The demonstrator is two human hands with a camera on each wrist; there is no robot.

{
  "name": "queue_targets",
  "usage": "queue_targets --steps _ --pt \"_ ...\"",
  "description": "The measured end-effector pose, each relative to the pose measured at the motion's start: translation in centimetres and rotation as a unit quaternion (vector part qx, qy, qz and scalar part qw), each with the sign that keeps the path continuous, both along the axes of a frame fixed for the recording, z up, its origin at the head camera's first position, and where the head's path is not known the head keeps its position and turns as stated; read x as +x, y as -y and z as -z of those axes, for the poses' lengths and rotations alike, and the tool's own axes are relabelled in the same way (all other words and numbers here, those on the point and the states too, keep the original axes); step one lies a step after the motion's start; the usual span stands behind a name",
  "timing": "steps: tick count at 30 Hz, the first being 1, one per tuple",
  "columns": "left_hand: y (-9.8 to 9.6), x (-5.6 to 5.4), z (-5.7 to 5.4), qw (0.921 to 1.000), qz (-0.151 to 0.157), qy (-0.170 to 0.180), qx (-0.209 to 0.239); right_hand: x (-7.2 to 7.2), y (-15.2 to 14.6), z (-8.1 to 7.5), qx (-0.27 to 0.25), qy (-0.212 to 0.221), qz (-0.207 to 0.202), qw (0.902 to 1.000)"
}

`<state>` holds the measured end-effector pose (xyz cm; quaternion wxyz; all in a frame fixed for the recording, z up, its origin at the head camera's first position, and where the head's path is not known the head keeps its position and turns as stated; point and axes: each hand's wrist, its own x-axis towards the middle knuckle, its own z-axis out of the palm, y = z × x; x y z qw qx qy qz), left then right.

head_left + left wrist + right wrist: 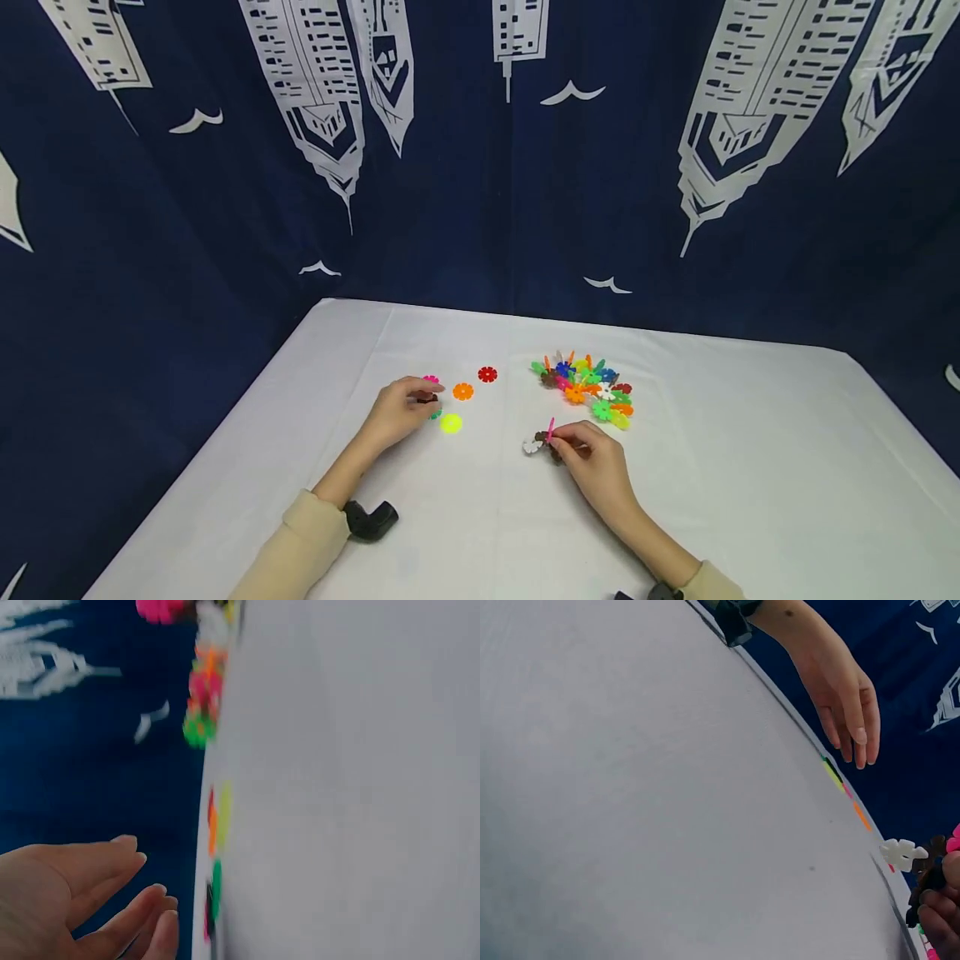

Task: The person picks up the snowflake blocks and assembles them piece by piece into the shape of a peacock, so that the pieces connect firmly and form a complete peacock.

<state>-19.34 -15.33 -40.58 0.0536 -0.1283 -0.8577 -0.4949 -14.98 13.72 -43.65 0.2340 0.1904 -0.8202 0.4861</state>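
Observation:
My right hand point(596, 458) pinches a small cluster of joined plastic snowflake discs. A white disc point(904, 854), brown discs point(556, 455) and a pink disc point(551, 427) show in it. My left hand point(397, 410) is over a few loose discs at the left, its fingers relaxed with nothing between them, as the left wrist view also shows. Partly hidden about its fingertips lie a pink disc point(431, 378), a dark brown disc point(427, 398) and a green disc point(436, 413). Just to its right are a yellow disc point(452, 423) and an orange disc point(462, 391).
A red disc point(487, 374) lies farther back on the white-covered table point(750, 467). Beyond my right hand is a heap of mixed-colour discs point(581, 387). A dark blue curtain point(465, 208) with white buildings hangs behind the table. Black wrist gear point(371, 522) is on the left forearm.

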Motion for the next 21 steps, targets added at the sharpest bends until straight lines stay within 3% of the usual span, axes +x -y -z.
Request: queue_targets --steps 2,10,16,21 --pt "0.8 -0.4 0.3 0.9992 -0.023 -0.018 -0.028 -0.1 0.0 0.4 -0.009 0.015 -0.018 0.9997" --pt "2.3 -2.3 0.5 0.9955 -0.043 -0.024 -0.081 0.0 0.2 0.6 -0.04 0.053 -0.052 0.9964" --pt "3.1 -4.8 1.0 0.9933 -0.019 0.003 -0.114 0.1 0.3 0.7 -0.044 0.065 -0.071 0.9944" --pt "2.5 -6.2 0.8 0.9891 -0.023 0.012 -0.145 0.2 0.2 0.8 -0.037 0.073 -0.086 0.9929"
